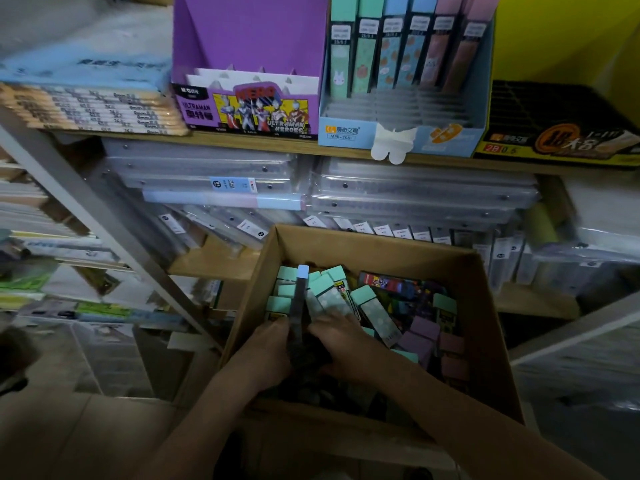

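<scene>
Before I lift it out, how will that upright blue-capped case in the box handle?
Probably stiff and light: the blue-capped case is a slim, straight-sided stick. Its faces look smooth, so it may slip from the left hand gripping it low. Standing on end among loose cases in the cardboard box, it would likely tip if released.

Both forearms are reaching over the near edge of the cardboard box point(485, 306) and converging inside it. The left hand point(268, 348) is curling its fingers round a slim case point(300, 292). The right hand point(341, 344), just beside it, is lying palm-down, its grip unclear.
</scene>
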`<state>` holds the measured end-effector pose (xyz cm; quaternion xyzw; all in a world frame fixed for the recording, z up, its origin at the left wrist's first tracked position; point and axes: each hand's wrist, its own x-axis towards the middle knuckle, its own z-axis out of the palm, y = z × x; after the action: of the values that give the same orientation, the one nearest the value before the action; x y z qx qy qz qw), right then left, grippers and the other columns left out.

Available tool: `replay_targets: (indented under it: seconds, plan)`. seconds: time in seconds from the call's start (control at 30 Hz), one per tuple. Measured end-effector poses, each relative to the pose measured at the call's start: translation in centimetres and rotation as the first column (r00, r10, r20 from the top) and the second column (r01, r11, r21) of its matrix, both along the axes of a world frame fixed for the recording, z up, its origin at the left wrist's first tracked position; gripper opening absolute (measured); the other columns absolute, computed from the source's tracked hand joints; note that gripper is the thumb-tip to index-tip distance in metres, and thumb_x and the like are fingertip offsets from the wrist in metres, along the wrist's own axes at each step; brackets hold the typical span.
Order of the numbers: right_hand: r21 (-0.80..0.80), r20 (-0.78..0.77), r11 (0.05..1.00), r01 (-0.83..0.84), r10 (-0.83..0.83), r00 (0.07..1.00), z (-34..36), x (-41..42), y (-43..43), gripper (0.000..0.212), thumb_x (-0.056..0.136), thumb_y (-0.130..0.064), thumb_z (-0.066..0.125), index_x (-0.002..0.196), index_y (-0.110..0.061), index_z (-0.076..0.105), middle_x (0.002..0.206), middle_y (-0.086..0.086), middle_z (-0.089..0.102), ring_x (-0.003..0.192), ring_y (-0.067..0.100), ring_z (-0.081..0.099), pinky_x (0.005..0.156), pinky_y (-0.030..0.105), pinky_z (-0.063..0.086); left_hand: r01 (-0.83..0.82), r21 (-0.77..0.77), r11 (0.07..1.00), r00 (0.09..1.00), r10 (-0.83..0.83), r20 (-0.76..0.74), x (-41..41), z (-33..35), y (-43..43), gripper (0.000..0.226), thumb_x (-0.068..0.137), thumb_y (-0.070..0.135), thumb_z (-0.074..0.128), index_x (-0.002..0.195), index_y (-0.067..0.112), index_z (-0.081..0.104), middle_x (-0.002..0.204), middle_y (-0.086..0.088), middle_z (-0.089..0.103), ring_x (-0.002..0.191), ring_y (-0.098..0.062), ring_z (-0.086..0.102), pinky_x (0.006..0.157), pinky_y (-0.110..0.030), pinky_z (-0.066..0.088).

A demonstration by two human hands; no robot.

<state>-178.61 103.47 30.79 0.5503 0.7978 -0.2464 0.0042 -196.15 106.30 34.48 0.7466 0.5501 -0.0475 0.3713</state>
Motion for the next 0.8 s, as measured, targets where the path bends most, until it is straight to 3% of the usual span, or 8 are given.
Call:
replay_targets:
  seconds: [0.17,0.33,0.37,0.43,0.57,0.63,0.73,0.8]
  plan:
    - [-0.041,-0.008,0.999,0.009,-0.01,1.0,-0.1,0.6,0.4,0.041,0.083,-0.037,0.072,0.115,-0.014,0.06,0.134,0.01,0.05,0.134,0.032,0.034,0.109,0.05,0.03,0.002,0.012,1.0,1.0,-0.002,0.019,0.0,-0.2,0.0,0.032,0.094,0.016,0.067,0.124,0.022,0.06,0.13,-0.004,0.06,0.12,-0.022,0.059,0.097,-0.033,0.05]
    - [-0.085,-0.011,0.996,0.015,-0.016,1.0,0.1,0.8,0.7,0.042,0.081,-0.03,0.076,0.117,-0.013,0.064,0.133,0.01,0.053,0.131,0.03,0.039,0.107,0.048,0.036,0.014,0.058,0.998,1.0,-0.014,0.001,-0.1,-0.6,-0.2,0.026,0.094,0.015,0.067,0.108,0.032,0.053,0.112,0.007,0.055,0.098,-0.005,0.055,0.07,-0.01,0.042]
    - [-0.1,-0.028,0.995,0.026,-0.029,0.999,0.3,0.9,0.7,0.041,0.081,-0.027,0.077,0.117,-0.013,0.063,0.132,0.009,0.055,0.13,0.028,0.043,0.108,0.048,0.036,0.019,0.06,0.998,1.0,-0.019,-0.012,-0.1,-0.7,-0.3,0.027,0.094,0.015,0.067,0.108,0.033,0.053,0.109,0.008,0.054,0.096,-0.005,0.053,0.067,-0.01,0.039]
    - [-0.111,-0.057,0.993,0.044,-0.05,0.997,0.5,1.1,0.6,0.037,0.083,-0.022,0.075,0.117,-0.014,0.062,0.127,0.007,0.06,0.126,0.027,0.05,0.11,0.048,0.033,0.021,0.051,0.998,0.999,-0.018,-0.041,0.1,-0.7,-0.4,0.024,0.095,0.021,0.066,0.115,0.029,0.055,0.117,0.003,0.056,0.105,-0.012,0.056,0.074,-0.016,0.039]
    - [-0.106,-0.087,0.993,0.054,-0.063,0.994,0.9,1.5,0.2,0.029,0.089,-0.017,0.067,0.117,-0.017,0.061,0.124,0.004,0.063,0.124,0.025,0.053,0.117,0.05,0.021,0.033,0.025,0.999,0.997,-0.031,-0.071,0.2,-0.3,-0.5,0.015,0.098,0.024,0.061,0.098,0.031,0.048,0.124,-0.002,0.059,0.102,-0.014,0.056,0.079,-0.025,0.042]
    - [-0.114,-0.105,0.993,0.041,-0.053,0.993,1.2,1.7,0.1,0.028,0.091,-0.015,0.064,0.119,-0.017,0.062,0.128,0.007,0.061,0.125,0.027,0.052,0.118,0.052,0.022,0.046,-0.001,0.999,0.997,-0.046,-0.058,0.1,-0.2,-0.3,0.013,0.095,0.03,0.064,0.099,0.027,0.052,0.119,0.001,0.062,0.098,-0.012,0.056,0.077,-0.025,0.043]
    - [-0.132,-0.086,0.99,0.038,-0.05,0.995,1.3,1.7,0.0,0.04,0.094,-0.017,0.061,0.133,-0.017,0.053,0.139,0.012,0.053,0.131,0.034,0.045,0.116,0.052,0.028,0.071,-0.072,0.995,0.997,-0.069,0.029,-0.2,-0.1,-0.3,0.029,0.087,0.042,0.073,0.111,0.03,0.063,0.111,0.013,0.066,0.097,-0.004,0.06,0.074,-0.02,0.045]
    - [-0.132,-0.09,0.99,0.045,-0.057,0.994,1.3,1.8,0.0,0.048,0.093,-0.015,0.062,0.139,-0.013,0.046,0.138,0.014,0.053,0.13,0.034,0.047,0.112,0.05,0.036,0.1,-0.049,0.994,0.994,-0.102,-0.028,-0.1,0.0,-0.4,0.03,0.088,0.037,0.073,0.115,0.027,0.062,0.118,0.008,0.064,0.102,-0.009,0.061,0.077,-0.023,0.048]
